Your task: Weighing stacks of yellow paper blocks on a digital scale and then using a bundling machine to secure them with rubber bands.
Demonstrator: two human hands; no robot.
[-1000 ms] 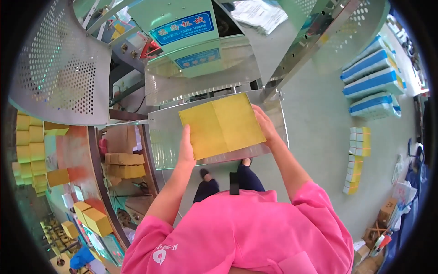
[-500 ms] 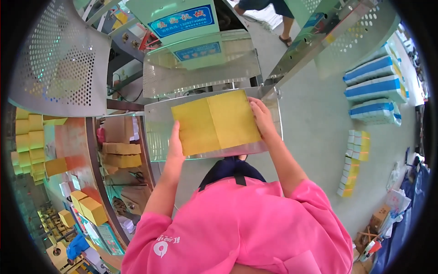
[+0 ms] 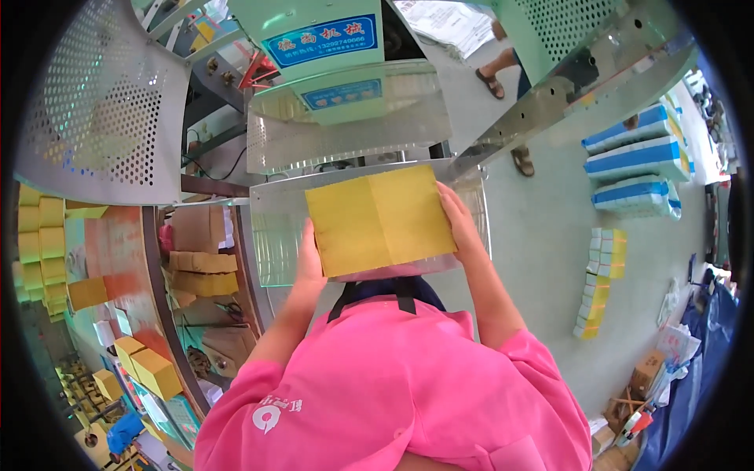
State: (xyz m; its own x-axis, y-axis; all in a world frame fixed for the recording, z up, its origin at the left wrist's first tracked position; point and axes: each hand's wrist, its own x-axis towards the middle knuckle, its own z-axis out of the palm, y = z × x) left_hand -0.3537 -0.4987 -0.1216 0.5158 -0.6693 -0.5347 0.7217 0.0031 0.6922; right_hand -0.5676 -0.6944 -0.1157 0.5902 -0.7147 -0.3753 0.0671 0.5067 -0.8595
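1. Pinched the left edge of a creased yellow sheet (image 3: 382, 221) in the left hand (image 3: 311, 251), with the grip's underside hidden.
2. Pinched its right edge in the right hand (image 3: 462, 225).
3. Held it between both hands, over a metal tray (image 3: 272, 243), with any contact there hidden.
4. Had a clear cover (image 3: 353, 133) just beyond both hands.
5. Had a reddish table (image 3: 118, 239) well left of the left hand.
6. Had blue-and-white packages (image 3: 638, 161) and yellow-and-white bundles (image 3: 601, 294) well right of the right hand.

Flat, creased yellow sheet (image 3: 382, 221) between left hand (image 3: 311, 255) and right hand (image 3: 462, 224)
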